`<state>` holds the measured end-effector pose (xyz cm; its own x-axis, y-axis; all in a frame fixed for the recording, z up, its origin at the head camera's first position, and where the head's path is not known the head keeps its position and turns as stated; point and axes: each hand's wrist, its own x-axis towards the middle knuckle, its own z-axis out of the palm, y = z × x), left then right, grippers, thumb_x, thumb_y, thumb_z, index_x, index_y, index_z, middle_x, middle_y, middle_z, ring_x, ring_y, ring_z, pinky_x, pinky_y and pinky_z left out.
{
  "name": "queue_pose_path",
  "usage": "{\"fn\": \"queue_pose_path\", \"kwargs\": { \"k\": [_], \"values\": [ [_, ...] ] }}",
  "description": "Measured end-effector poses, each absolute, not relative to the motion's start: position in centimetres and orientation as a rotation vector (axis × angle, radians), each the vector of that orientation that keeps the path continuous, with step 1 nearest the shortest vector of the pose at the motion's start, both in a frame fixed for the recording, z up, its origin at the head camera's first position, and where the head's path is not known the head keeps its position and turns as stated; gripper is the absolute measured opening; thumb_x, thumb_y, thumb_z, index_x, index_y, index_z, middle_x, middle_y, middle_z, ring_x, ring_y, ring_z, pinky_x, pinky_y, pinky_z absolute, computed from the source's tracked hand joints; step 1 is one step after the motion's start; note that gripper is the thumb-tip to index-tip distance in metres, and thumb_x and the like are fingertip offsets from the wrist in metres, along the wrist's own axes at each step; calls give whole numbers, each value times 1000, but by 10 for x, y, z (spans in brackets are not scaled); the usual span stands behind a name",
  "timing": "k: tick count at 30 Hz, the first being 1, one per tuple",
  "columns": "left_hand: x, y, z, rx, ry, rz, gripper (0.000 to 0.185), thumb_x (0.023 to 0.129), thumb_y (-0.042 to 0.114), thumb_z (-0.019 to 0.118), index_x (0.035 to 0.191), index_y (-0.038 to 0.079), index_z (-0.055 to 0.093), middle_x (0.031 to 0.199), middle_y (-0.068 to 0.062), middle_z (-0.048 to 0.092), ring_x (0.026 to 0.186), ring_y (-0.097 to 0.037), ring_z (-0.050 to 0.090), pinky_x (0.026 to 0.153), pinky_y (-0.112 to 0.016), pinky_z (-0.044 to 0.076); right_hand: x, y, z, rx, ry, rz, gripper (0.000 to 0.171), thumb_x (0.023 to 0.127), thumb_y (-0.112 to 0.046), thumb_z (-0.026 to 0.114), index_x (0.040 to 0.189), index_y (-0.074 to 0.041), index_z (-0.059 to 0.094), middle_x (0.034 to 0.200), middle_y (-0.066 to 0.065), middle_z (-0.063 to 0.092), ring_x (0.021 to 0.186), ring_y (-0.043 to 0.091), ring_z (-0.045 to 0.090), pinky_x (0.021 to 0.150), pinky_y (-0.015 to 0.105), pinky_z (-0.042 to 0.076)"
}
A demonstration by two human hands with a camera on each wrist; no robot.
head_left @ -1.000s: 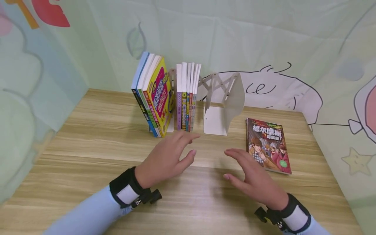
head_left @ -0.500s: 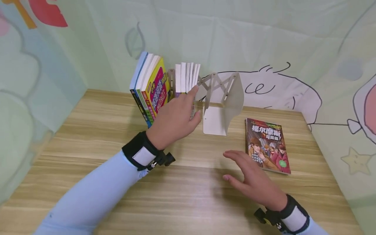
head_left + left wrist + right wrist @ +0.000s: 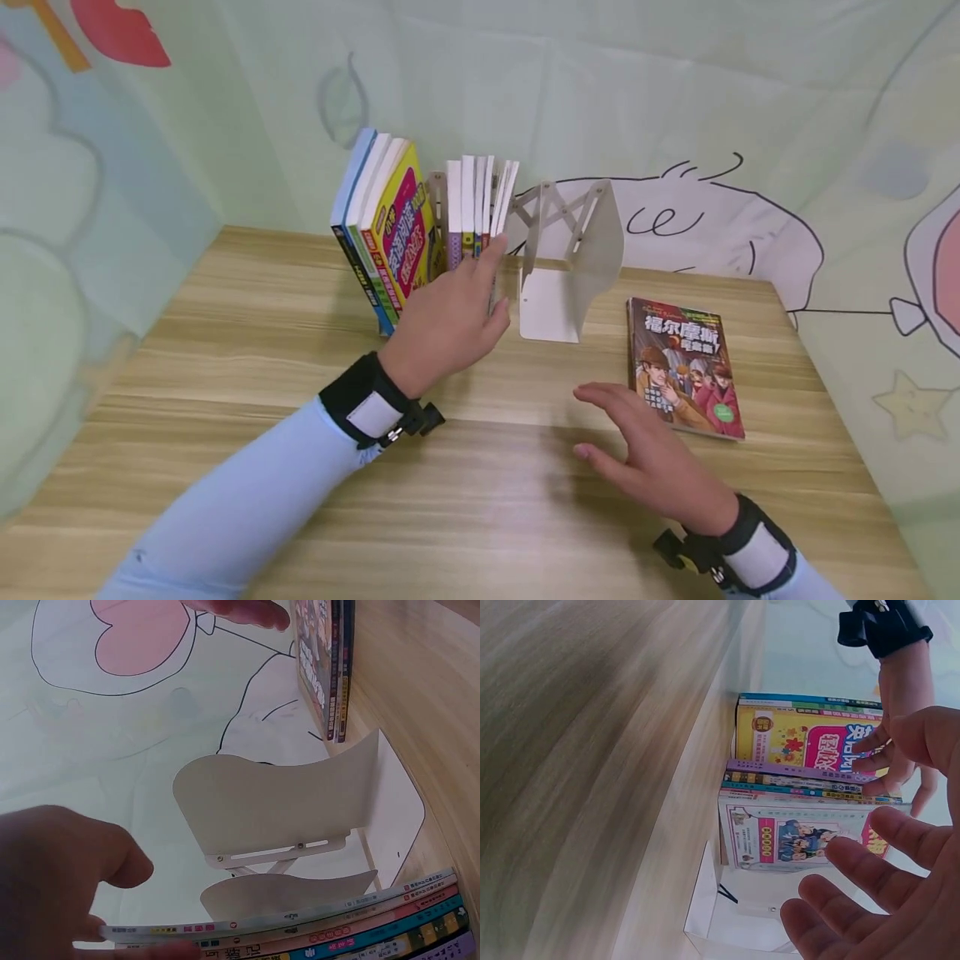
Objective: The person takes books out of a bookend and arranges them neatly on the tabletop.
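A row of thin books [image 3: 480,218] stands upright near the back of a wooden worktop [image 3: 247,392], inside a white expandable bookend [image 3: 577,250]. The left hand [image 3: 450,317] reaches up to this row, its fingers [image 3: 491,250] curled on the rightmost book, whose top tilts away from the others. In the left wrist view, thumb and fingers pinch the edge of that outermost book. To the left of the row, just beside it, stand taller books [image 3: 382,225] leaning slightly, the nearest with a yellow cover. The bookend's curved right plate stands apart from the thin books, with an empty gap and its flat base between them.

The right hand [image 3: 645,454] hovers low over the worktop, nearer the person, fingers spread and relaxed, holding nothing. Just to its right a comic book [image 3: 686,367] lies flat, cover up, showing cartoon figures and Chinese lettering. Both wrists wear black straps over pale blue sleeves [image 3: 240,517]. Pale green cloth [image 3: 600,92] with cartoon drawings hangs behind and at both sides of the worktop.
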<state>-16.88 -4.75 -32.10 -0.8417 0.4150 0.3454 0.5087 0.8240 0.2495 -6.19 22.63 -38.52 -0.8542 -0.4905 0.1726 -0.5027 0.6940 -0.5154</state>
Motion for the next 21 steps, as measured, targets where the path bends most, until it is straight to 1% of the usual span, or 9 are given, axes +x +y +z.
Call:
{"fn": "queue_pose_path", "kwargs": {
  "k": [2,4,6,8,9,11,14,16,21],
  "values": [
    [-167,-48,-324,-717,-2676,-468,60,99,31,57,148,3,39,85,-5,57,54,-14,48,37,-26,37,-62,226,-385,844,-2873,879,59,94,-33,71,146,-23,46,144,0,53,133,22,49,106,52,45],
    [-166,-49,-325,-728,-2611,-455,44,101,32,56,131,1,48,82,-4,55,52,-13,47,37,-24,35,-62,226,-386,845,-2875,877,58,94,-33,70,146,-23,46,144,0,53,133,22,49,106,52,45],
    [-165,-50,-325,-739,-2542,-454,30,102,30,57,114,3,51,75,-2,48,49,-12,44,37,-24,33,-62,226,-386,846,-2874,879,59,94,-33,71,146,-22,46,144,0,53,134,22,49,107,52,45],
    [-164,-52,-326,-746,-2490,-461,23,102,26,55,105,4,49,71,-1,44,47,-11,42,37,-24,31,-62,225,-386,849,-2873,888,59,94,-32,71,146,-22,46,144,0,52,134,22,49,107,52,45],
    [-164,-53,-326,-744,-2474,-468,20,102,23,55,104,4,49,71,-1,45,47,-11,41,37,-24,31,-62,225,-385,849,-2874,891,59,94,-32,71,146,-22,46,144,1,52,134,22,49,107,52,45],
    [-164,-54,-327,-748,-2457,-482,19,100,17,55,111,2,53,73,-3,49,46,-10,41,36,-24,31,-62,225,-385,848,-2877,896,59,94,-32,71,146,-22,45,144,0,52,134,22,49,107,52,45],
    [-162,-55,-329,-765,-2499,-461,30,97,15,54,126,6,57,75,-4,54,46,-10,41,36,-23,31,-63,224,-385,852,-2880,899,59,94,-32,71,146,-22,46,144,0,52,133,22,49,106,51,46],
    [-161,-55,-330,-783,-2545,-439,35,96,16,54,130,9,57,74,-4,55,45,-10,41,35,-23,31,-64,224,-385,853,-2881,898,59,94,-32,71,146,-22,46,144,1,53,133,22,49,106,51,46],
    [-158,-57,-334,-799,-2613,-386,26,100,20,55,122,5,56,78,-5,60,48,-10,47,37,-22,35,-64,225,-385,853,-2885,902,59,94,-32,71,146,-21,46,143,1,53,133,23,49,106,52,46]
  ]
}}
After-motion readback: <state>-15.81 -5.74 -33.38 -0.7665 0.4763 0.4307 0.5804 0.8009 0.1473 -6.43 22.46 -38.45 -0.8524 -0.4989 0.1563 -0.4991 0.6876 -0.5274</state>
